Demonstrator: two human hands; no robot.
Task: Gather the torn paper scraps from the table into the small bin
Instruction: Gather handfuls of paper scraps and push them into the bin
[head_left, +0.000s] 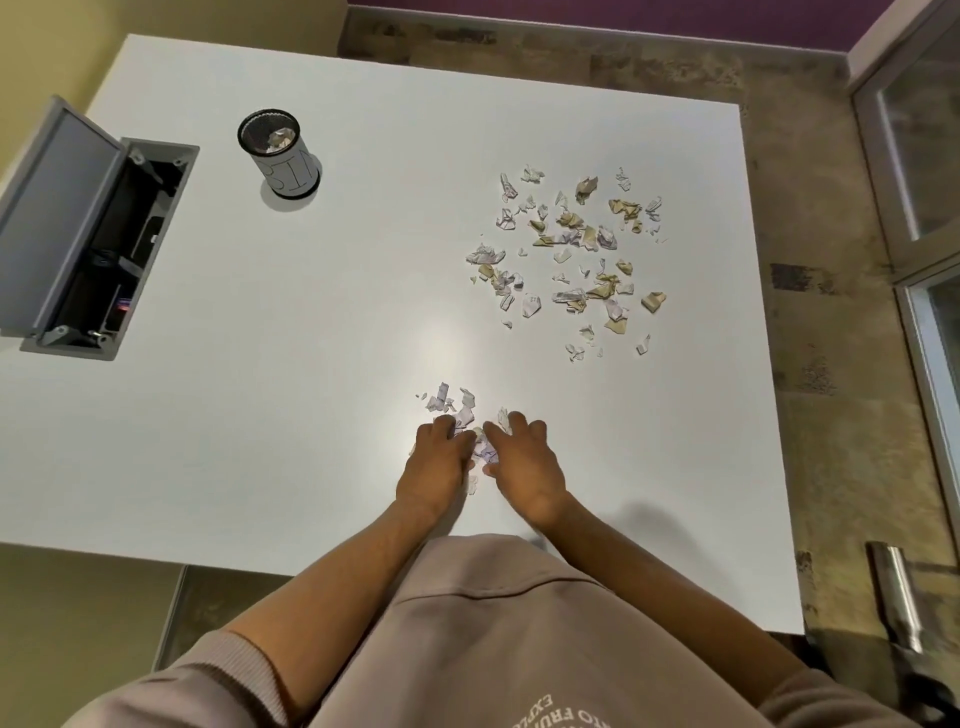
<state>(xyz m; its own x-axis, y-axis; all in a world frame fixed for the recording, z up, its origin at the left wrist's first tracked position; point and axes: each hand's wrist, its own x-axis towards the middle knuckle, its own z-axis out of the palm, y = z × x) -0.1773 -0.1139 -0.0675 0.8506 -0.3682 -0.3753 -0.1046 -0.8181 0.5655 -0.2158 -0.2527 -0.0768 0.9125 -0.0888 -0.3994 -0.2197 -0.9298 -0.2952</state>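
Observation:
A small heap of white and lilac paper scraps (457, 405) lies near the front of the white table (311, 364). My left hand (439, 462) and my right hand (524, 462) rest palm down on either side of it, fingers curled around scraps (485, 449) pressed between them. A wider scatter of several white and tan scraps (571, 260) covers the right part of the table. The small black mesh bin (278, 150), with a paper label and some crumpled paper inside, stands at the far left, well away from both hands.
An open grey cable hatch (88, 234) with its lid raised is sunk into the table's left side. The table's front edge runs just below my wrists. A metal handle (896, 597) and glass door frames stand at the right, over a stone-pattern floor.

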